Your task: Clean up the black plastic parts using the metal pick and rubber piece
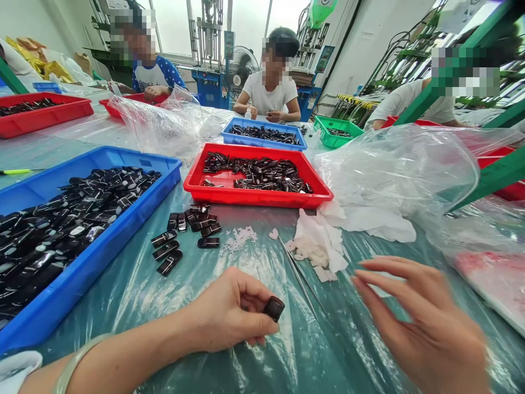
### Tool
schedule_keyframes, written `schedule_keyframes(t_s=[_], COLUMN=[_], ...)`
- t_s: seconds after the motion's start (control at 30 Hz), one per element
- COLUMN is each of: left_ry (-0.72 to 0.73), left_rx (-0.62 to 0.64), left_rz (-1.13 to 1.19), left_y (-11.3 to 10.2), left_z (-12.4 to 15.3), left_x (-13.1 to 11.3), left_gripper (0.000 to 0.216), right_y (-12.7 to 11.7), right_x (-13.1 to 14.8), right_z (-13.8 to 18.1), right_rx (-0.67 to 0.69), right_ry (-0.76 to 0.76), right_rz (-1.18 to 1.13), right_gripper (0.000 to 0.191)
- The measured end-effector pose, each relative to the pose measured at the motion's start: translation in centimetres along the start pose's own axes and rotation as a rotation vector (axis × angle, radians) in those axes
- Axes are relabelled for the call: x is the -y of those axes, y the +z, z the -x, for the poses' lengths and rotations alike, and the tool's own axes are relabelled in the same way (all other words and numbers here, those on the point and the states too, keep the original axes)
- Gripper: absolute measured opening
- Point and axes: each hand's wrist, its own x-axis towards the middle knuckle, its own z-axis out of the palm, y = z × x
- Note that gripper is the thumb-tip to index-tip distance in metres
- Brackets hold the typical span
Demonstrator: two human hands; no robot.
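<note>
My left hand (238, 312) is closed round one small black plastic part (274, 308), its dark end showing between thumb and fingers. To the right, my right hand (422, 323) is slightly blurred, its fingers stretched out and apart, and I see nothing held in it. Between the hands lie metal tweezers (298, 276), tips pointing away from me. Crumpled white tissue (322, 241) is just beyond them. Beside it is a scatter of small white scraps (241, 238). Several loose black parts (166, 250) rest on the table left of the scraps.
A large blue tray (164, 164) full of black parts takes up the left. Ahead stands a red tray (254, 198) of similar parts, with another blue tray (266, 143) behind it. Clear plastic bags (394, 164) and a green frame bar (484, 180) occupy the right. Co-workers sit across.
</note>
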Motion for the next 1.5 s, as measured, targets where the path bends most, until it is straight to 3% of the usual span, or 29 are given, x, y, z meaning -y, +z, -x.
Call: schedule_keyframes(t_s=[0.07,0.2,0.33,0.63,0.83,1.0,1.1,1.5], left_ry=[0.002,0.002,0.012,0.049,0.090,0.083,0.079,0.119], left_rx=[0.003,0.013,0.004,-0.048,-0.026,-0.025,-0.022,-0.050], left_rz=[0.005,0.013,-0.026,-0.145,-0.172,-0.185,-0.193,-0.154], left_y=[0.0,0.0,0.0,-0.2,-0.3,-0.2,-0.1,-0.1], left_z=[0.0,0.0,0.1,-0.4,-0.6,-0.5,-0.6,-0.7], left_x=[0.1,0.1,0.1,0.5,1.0,1.2,1.1,1.2], left_gripper=[0.015,0.015,0.014,0.023,0.021,0.021,0.017,0.017], right_y=[1.6,4.7,6.0,3.2,2.3,2.9,3.1,3.2], right_x=[0.9,1.3,1.2,2.8,5.2,6.2,6.7,6.8], right_z=[-1.4,-3.0,-3.3,-2.4,-2.4,-2.2,-1.8,-0.8], right_rx=[0.127,0.255,0.305,0.258,0.460,0.407,0.413,0.359], right_ry=[-0.092,-0.105,-0.098,0.011,0.352,0.432,0.408,0.040], right_rz=[-0.032,0.005,0.027,-0.235,-0.730,-1.008,-1.023,-0.803], right_gripper=[0.008,0.016,0.021,0.006,0.007,0.006,0.015,0.043])
